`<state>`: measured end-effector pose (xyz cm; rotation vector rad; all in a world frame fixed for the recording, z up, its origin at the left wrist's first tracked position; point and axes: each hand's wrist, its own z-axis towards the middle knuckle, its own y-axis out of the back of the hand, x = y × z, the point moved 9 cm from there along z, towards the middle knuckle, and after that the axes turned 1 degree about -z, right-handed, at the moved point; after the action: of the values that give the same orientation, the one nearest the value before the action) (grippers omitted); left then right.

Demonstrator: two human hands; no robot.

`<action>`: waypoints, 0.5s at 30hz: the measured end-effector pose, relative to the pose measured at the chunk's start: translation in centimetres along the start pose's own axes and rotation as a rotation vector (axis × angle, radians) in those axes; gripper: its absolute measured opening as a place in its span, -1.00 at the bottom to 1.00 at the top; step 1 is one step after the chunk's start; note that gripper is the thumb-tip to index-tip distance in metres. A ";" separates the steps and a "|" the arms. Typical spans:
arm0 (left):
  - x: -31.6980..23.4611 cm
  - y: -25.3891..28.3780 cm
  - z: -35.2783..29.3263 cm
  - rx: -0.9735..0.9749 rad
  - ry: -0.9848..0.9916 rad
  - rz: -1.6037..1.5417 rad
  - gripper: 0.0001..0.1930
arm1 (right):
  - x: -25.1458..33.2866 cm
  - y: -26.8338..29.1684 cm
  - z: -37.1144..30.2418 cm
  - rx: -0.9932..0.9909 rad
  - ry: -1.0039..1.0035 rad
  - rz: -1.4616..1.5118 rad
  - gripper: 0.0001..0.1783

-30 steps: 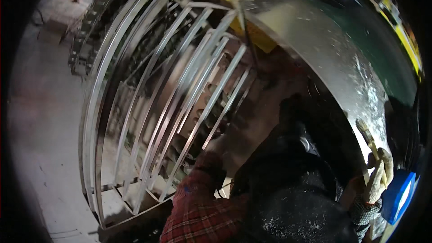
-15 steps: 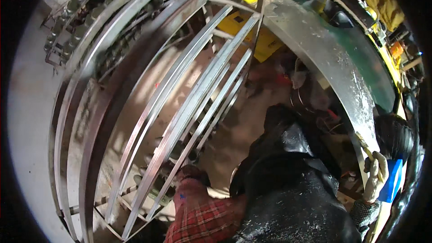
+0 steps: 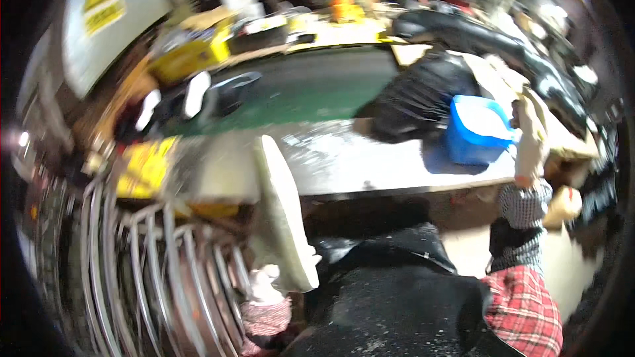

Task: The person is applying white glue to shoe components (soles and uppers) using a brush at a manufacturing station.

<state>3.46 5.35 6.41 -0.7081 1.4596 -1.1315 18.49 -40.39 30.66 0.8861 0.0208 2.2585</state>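
Note:
My left hand [image 3: 266,285], in a pale glove, is closed around the lower end of a shoe [image 3: 281,225]. The shoe stands on end, its long pale sole turned to the right and its greenish upper to the left. On the right, my gloved right hand [image 3: 531,139] is raised beside the rim of a blue tub [image 3: 471,142] with white contents. Its fingers are closed on a brush, mostly hidden by the hand and blurred. A black bundle [image 3: 423,96] lies on the bench just left of the tub.
The bench [image 3: 344,158] runs across in front, with a green strip and a white-smeared near edge. A metal rack [image 3: 172,277] with curved bars stands at lower left. Yellow boxes [image 3: 192,53] and two white items [image 3: 196,94] sit at far left. A black hose-like roll [image 3: 503,43] lies at the back right.
My view has swung right from the rack to the bench. My left hand, low at the rack before, now holds up a shoe. My right hand has moved beside the blue tub.

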 end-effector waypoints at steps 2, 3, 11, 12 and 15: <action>-0.6 -1.2 3.8 -0.053 0.022 0.114 -0.09 | -7.0 1.6 -0.9 0.013 -0.420 -0.171 -0.75; -0.6 -2.1 5.6 -0.072 0.016 0.285 -0.09 | -10.2 1.3 -1.0 0.170 -0.495 -0.198 -0.72; 7.0 1.8 9.1 -0.389 0.064 -0.004 -0.27 | -12.8 3.7 0.0 0.265 -0.489 -0.203 -0.70; 6.9 5.0 7.0 -0.443 0.237 0.187 -0.26 | -12.8 4.6 -0.3 0.141 -0.461 0.002 -0.71; 9.5 3.9 4.8 -0.573 0.291 -0.085 -0.10 | -12.3 4.8 -1.0 0.254 -0.432 -0.002 -0.75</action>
<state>6.65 -2.95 -0.60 -1.0357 2.0546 -0.9026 21.41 -51.33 23.89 1.4922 0.1138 2.0454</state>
